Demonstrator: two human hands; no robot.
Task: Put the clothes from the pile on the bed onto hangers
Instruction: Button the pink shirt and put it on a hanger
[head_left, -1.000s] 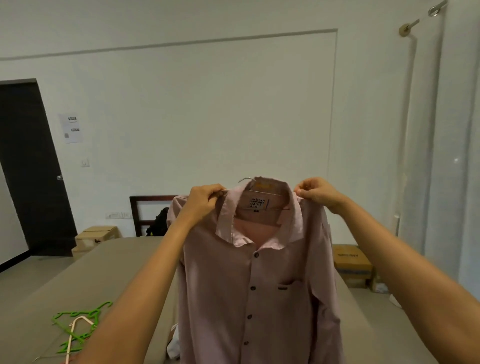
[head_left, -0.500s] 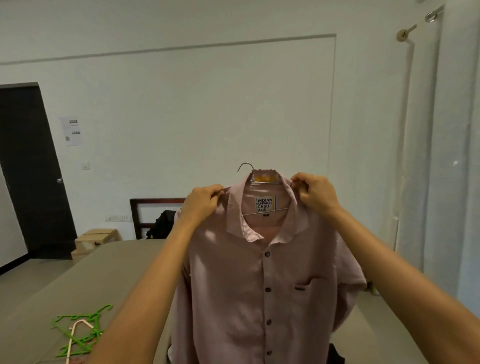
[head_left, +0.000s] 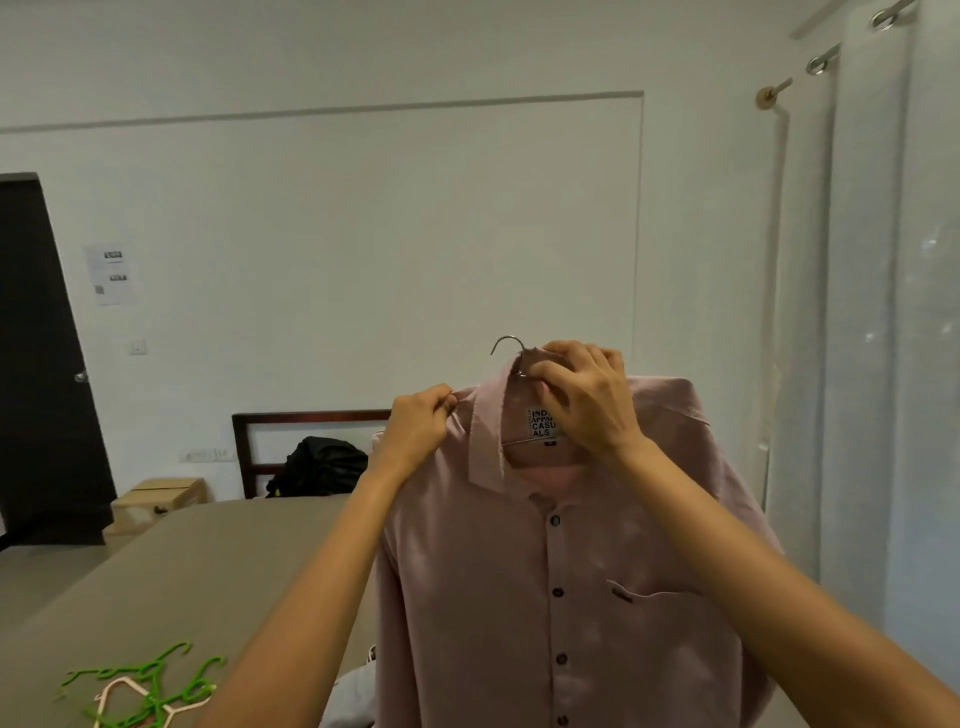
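At the far left a dark door is standing shut in the white wall, with a sheet of paper stuck up beside it and a cardboard box sitting on the floor lower down. In the bottom left corner a small heap of green hangers is lying on the bed, with a pale pink one tangled among them. Behind the bed's far end a dark wooden headboard is showing, with a black bag slumped in front of it.

Moving toward the middle, the left hand is reaching up and pinching the shoulder seam of a pink shirt, just beside the collar, fingers closed on the cloth. The shirt is hanging in the air above the near edge of the bed, buttoned down the front, its chest pocket facing the camera. It is sitting on a wire hanger, whose metal hook is poking up out of the collar.

The right hand is gripping the back of the collar right at the base of that hook, covering part of the neck label. Whether its fingers are also holding the wire itself is not clear.

At the right edge a white curtain is hanging from rings on a rod.
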